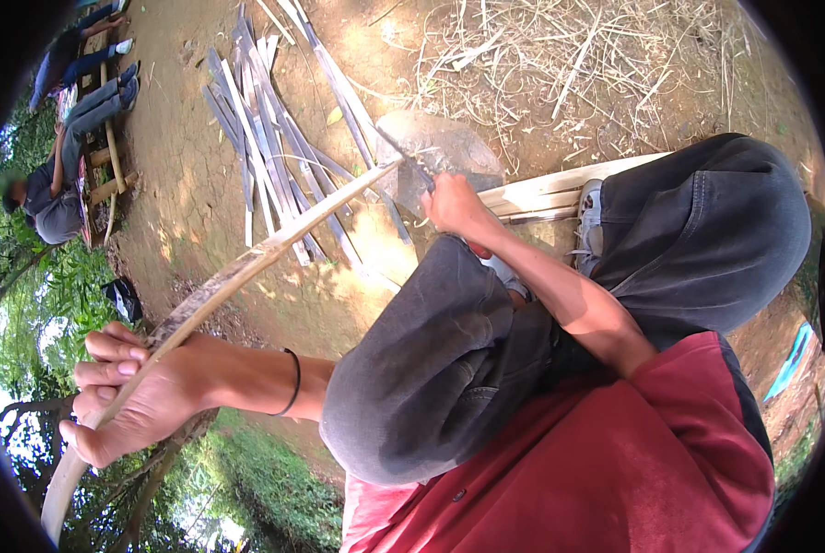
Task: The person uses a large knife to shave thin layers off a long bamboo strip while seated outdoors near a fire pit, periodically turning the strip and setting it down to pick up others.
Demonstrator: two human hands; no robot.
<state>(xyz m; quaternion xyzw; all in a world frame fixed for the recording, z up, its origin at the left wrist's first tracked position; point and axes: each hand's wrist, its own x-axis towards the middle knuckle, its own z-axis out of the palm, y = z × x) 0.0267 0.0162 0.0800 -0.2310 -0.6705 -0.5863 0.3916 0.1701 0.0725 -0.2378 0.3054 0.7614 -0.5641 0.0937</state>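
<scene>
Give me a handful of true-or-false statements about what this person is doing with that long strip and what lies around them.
1. The left hand grips a long bamboo strip. True.
2. The right hand is empty and rests on the ground. False: it is closed on a tool at the strip's far end, by a grey stone.
3. A pile of cut strips lies on the dirt ahead. True.
4. The person wears a blue shirt. False: the shirt is red.
5. Nobody else is in sight. False: another person sits at the upper left.
</scene>
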